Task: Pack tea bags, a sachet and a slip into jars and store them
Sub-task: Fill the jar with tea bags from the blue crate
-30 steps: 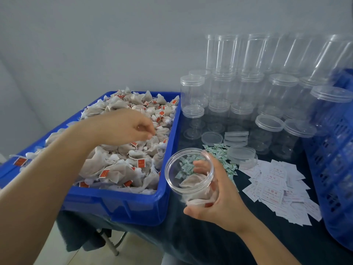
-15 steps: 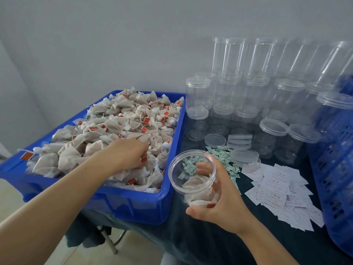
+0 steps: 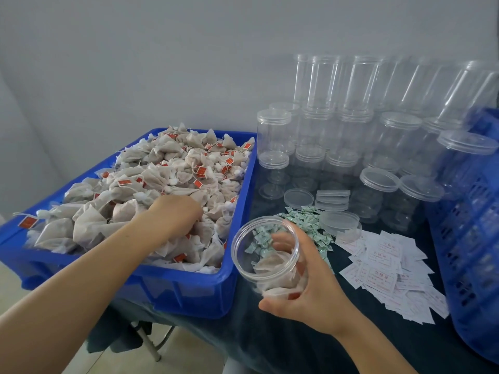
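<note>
My right hand [image 3: 310, 290] grips an open clear jar [image 3: 266, 249], tilted toward the bin, with a few tea bags lying in its bottom. A blue bin [image 3: 189, 290] on the left is heaped with tea bags [image 3: 162, 179] bearing red tags. My left hand [image 3: 175, 214] is sunk into the heap near the bin's right front, its fingers curled down among the bags and hidden. Small green sachets [image 3: 307, 225] lie in a pile just behind the jar. White paper slips [image 3: 383, 268] are spread to the right of it.
Stacks of empty clear jars [image 3: 351, 147] with lids fill the back right of the dark table. Loose lids [image 3: 298, 198] lie in front of them. A blue slatted crate [image 3: 472, 238] stands at the right edge. A grey wall is behind.
My left hand has dropped from above the heap down into the tea bags and pushed deeper. The right hand keeps the jar in the same spot.
</note>
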Available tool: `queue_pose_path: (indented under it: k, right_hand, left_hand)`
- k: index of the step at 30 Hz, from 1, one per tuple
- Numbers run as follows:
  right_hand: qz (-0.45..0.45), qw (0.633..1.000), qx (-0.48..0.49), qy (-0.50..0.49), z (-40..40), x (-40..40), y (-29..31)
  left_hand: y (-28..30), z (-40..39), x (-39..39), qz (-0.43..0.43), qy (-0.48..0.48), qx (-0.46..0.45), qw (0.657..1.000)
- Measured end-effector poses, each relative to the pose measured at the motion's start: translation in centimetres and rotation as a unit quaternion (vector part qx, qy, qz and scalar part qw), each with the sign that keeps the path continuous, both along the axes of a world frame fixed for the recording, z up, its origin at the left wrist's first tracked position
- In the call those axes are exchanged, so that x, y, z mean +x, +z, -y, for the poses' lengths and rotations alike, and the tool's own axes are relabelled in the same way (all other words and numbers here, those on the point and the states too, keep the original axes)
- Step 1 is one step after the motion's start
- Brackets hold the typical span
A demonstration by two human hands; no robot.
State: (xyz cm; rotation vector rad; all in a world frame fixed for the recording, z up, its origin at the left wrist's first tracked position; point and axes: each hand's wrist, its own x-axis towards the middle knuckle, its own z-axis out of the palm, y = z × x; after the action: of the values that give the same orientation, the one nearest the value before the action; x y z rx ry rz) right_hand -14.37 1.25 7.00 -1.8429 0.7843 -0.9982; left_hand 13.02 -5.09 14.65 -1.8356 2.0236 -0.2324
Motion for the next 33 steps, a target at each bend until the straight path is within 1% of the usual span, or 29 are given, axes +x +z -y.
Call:
queue_pose_path:
  k: [4, 11, 15, 19, 25, 30, 33]
  right_hand:
    - [0.002, 1.0, 0.008, -0.008, 0.1, -0.3, -0.2]
    - [0.001, 1.0, 0.011, -0.009, 0.1, 0.1, -0.4]
    - [0.001, 1.0, 0.013, -0.009, 0.1, -0.1, -0.5]
    - [0.012, 1.0, 0.019, -0.009, 0.1, -0.4, -0.6]
    - [0.021, 1.0, 0.02, -0.011, 0.4, -0.5, -0.5]
    - [0.022, 0.999, 0.023, -0.012, 0.6, -0.4, -0.7]
    - [0.023, 0.999, 0.025, -0.009, 0.8, -0.3, -0.8]
  left_hand:
    - [0.4, -0.7, 0.8, -0.104, -0.009, -0.022, 0.994]
    - [1.8, -1.4, 0.7, -0.249, -0.023, -0.062, 0.966]
    - [2.1, -1.5, 0.5, -0.296, -0.017, -0.091, 0.951]
    - [2.6, -1.8, 0.0, -0.303, -0.012, -0.122, 0.945]
    - [5.2, -2.9, -1.1, -0.341, -0.036, -0.165, 0.925]
    - [8.0, -4.6, -3.0, -0.401, -0.078, -0.204, 0.89]
    - [9.3, -5.5, -4.2, -0.479, -0.102, -0.177, 0.854]
